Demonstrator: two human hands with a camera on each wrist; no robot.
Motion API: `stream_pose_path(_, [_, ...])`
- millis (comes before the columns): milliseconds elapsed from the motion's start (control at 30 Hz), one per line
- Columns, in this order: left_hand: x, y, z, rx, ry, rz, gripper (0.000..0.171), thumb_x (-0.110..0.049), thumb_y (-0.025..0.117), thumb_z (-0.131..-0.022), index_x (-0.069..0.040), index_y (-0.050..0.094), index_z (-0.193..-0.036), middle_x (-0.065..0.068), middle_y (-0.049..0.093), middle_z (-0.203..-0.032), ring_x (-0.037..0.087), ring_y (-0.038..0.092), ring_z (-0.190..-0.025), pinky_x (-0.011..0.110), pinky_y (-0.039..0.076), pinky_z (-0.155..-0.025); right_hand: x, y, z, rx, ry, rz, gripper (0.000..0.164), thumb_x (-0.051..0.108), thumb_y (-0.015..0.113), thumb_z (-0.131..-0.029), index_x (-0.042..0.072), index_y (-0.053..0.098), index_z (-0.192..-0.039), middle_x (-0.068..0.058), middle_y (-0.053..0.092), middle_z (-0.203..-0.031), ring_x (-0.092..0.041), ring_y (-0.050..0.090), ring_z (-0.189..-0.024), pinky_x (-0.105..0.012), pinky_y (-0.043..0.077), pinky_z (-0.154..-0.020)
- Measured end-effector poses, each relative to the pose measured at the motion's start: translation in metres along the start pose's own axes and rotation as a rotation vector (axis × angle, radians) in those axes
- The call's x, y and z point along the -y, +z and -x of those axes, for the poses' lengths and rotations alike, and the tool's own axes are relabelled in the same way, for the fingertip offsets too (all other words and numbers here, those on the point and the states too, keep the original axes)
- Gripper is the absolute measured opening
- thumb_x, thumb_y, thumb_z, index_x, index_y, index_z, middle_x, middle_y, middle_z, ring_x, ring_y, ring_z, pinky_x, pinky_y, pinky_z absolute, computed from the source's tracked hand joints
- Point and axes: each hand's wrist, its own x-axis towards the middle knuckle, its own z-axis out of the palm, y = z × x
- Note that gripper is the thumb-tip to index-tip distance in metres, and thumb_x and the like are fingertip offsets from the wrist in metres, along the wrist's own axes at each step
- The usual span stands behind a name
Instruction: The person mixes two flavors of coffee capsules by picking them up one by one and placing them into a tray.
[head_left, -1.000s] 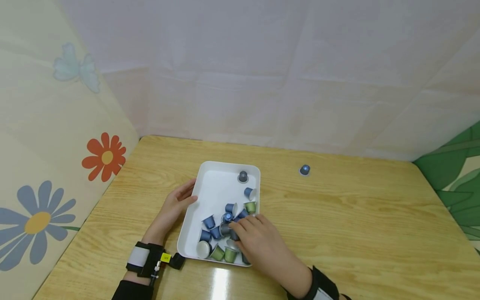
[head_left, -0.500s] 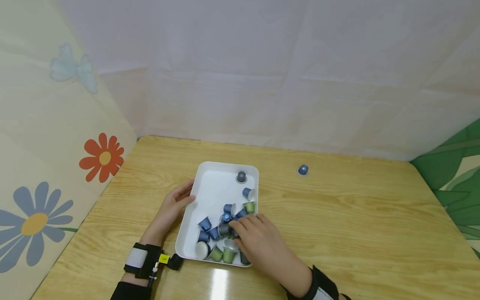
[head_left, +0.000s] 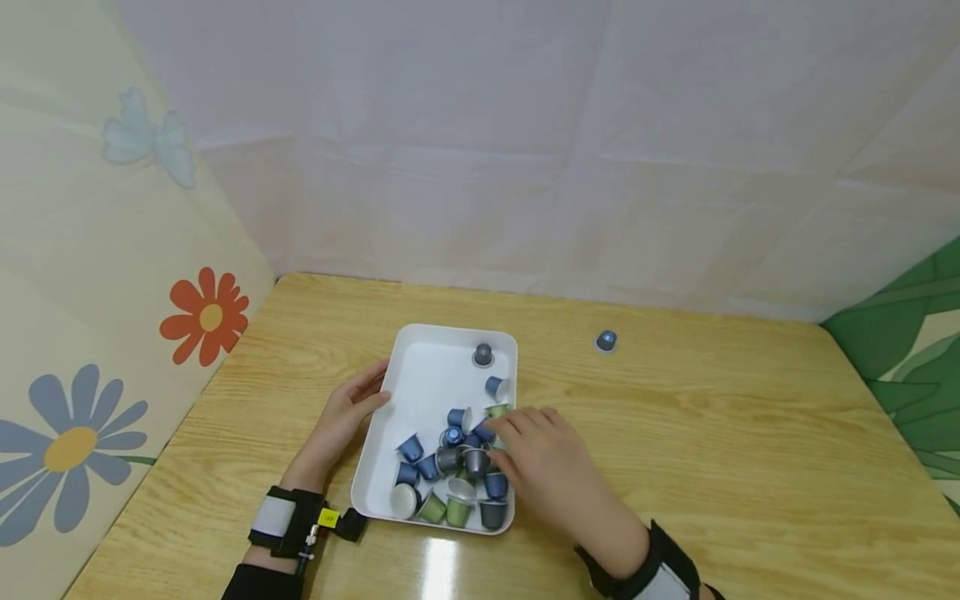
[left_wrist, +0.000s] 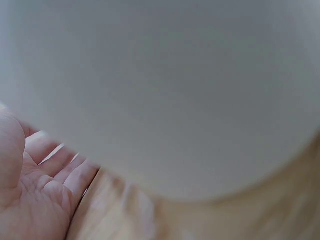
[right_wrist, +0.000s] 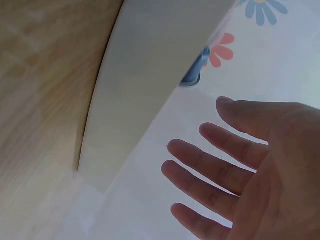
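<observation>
A white tray (head_left: 420, 367) lies on the table with several coffee capsules in it, mostly bunched toward its near end. Blue, green and grey ones are mixed there, among them a dark grey capsule (head_left: 476, 462) and a green capsule (head_left: 458, 512). My left hand (head_left: 347, 417) rests against the tray's left side, fingers fairly straight in the left wrist view, where the tray's wall hides the fingertips. Above the tray's right rim is my right hand (head_left: 551, 467); the right wrist view shows its fingers (right_wrist: 210, 172) spread, holding nothing.
One blue capsule (head_left: 606, 341) stands on the wooden table (head_left: 712, 433), right of the tray near the back. In the tray's far right corner stands a grey capsule (head_left: 483, 355). A pale cloth wall (head_left: 525, 167) rises behind the table.
My right hand has come up and to the right, off the capsules, and its fingers have loosened. More capsules show at the tray's near right. The left hand stays at the tray's side.
</observation>
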Motion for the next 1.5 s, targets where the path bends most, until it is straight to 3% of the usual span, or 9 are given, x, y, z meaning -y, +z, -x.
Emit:
stream_pose_path(467, [0.001,0.0,0.001,-0.005,-0.001,0.015,0.054,-0.004,0.057,-0.098,0.004,0.039,-0.148,0.019,0.04,-0.152,0.031,0.04,-0.138,0.015,0.043,-0.096,-0.027,-0.012,0.0,-0.013,0.123,-0.035,0.033,0.021,0.077,-0.088,0.007,0.068,-0.116,-0.008,0.069,-0.109,-0.029,0.063,-0.105,-0.048,0.05,-0.092])
stream_pose_path(700, [0.001,0.001,-0.001,-0.015,-0.01,0.002,0.054,-0.005,0.058,-0.099,0.003,0.04,-0.148,0.019,0.042,-0.151,0.033,0.041,-0.137,0.016,0.044,-0.095,-0.043,-0.013,-0.005,0.023,0.199,-0.051,0.035,0.019,0.074,-0.09,0.002,0.066,-0.12,-0.015,0.066,-0.116,-0.033,0.06,-0.111,-0.05,0.048,-0.095])
stream_pose_path(1033, [0.0,-0.001,0.0,-0.016,-0.031,0.006,0.054,-0.005,0.058,-0.099,0.003,0.039,-0.149,0.017,0.041,-0.152,0.03,0.041,-0.138,0.016,0.043,-0.096,-0.093,0.003,-0.012,0.033,0.238,-0.063,0.029,0.012,0.07,-0.092,0.002,0.065,-0.119,-0.019,0.063,-0.12,-0.037,0.06,-0.108,-0.053,0.049,-0.089])
stream_pose_path(1500, [0.001,-0.001,0.0,-0.021,-0.043,0.011,0.053,-0.007,0.058,-0.099,0.0,0.041,-0.149,0.015,0.042,-0.152,0.029,0.041,-0.138,0.017,0.043,-0.098,-0.151,0.015,-0.016,0.111,0.241,-0.051,0.036,0.007,0.069,-0.092,-0.004,0.06,-0.124,-0.03,0.053,-0.132,-0.046,0.051,-0.12,-0.06,0.043,-0.098])
